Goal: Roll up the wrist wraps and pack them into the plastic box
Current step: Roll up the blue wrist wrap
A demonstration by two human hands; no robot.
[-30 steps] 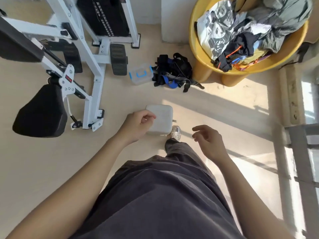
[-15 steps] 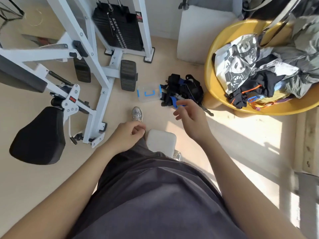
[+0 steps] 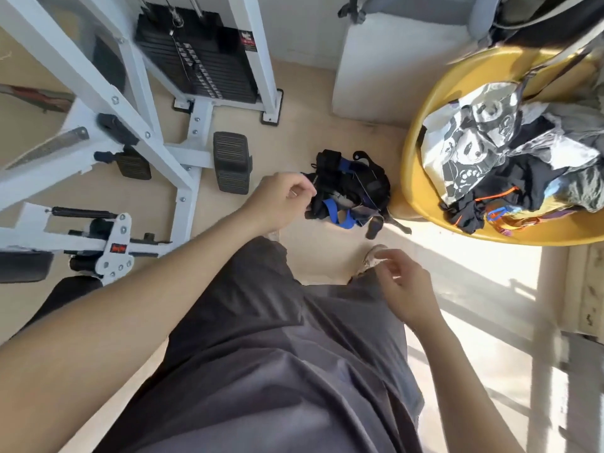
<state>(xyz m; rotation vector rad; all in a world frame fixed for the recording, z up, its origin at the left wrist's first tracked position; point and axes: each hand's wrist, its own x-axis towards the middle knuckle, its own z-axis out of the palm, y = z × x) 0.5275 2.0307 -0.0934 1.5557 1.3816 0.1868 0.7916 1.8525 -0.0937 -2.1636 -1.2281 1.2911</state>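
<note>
A tangled pile of black and blue wrist wraps (image 3: pixel 351 191) lies on the beige floor beside the yellow tub. My left hand (image 3: pixel 282 197) hovers just left of the pile, fingers loosely curled and holding nothing, its fingertips close to the pile's edge. My right hand (image 3: pixel 403 284) hangs lower right above my grey trouser leg, fingers loosely curled and empty. The plastic box is not visible; my left hand and forearm cover the floor left of the wraps.
A white weight machine (image 3: pixel 157 148) with black foot pads (image 3: pixel 232 161) and a weight stack fills the left. A yellow tub (image 3: pixel 415 178) full of clothes stands at the right. A white block (image 3: pixel 376 76) is behind, and sunlit floor lies lower right.
I have stepped closer to the wraps. My left hand swung forward up to the pile and now covers the box; my right hand dropped back toward my leg.
</note>
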